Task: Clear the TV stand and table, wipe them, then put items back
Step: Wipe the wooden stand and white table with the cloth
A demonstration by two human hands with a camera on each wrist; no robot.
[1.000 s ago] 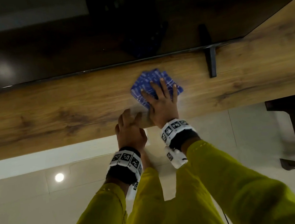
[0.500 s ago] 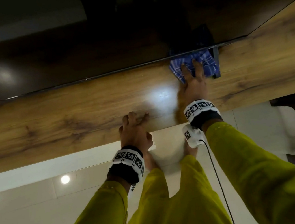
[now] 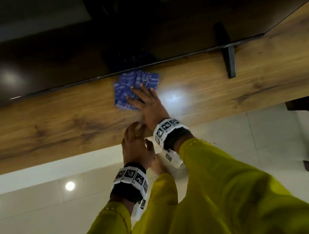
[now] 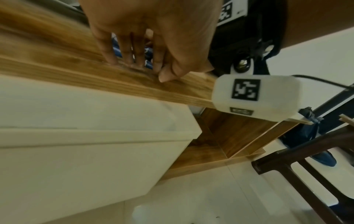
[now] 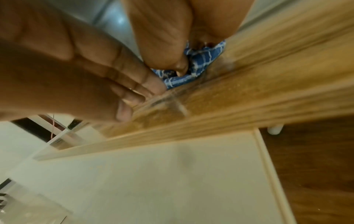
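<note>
Near the middle of the head view, the blue cloth (image 3: 136,88) lies on the TV stand (image 3: 51,121), just under the TV (image 3: 61,50). It could bump that screen. The right hand (image 3: 146,106) presses it flat, fingers spread. The left hand (image 3: 135,145) rests on the front edge, fingers together.

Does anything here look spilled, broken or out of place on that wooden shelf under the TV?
Nothing stands out. The right hand presses a blue cloth flat on the wooden TV stand, the left hand rests on its front edge. The bright patch beside the cloth looks like reflected light, not a spill.
</note>
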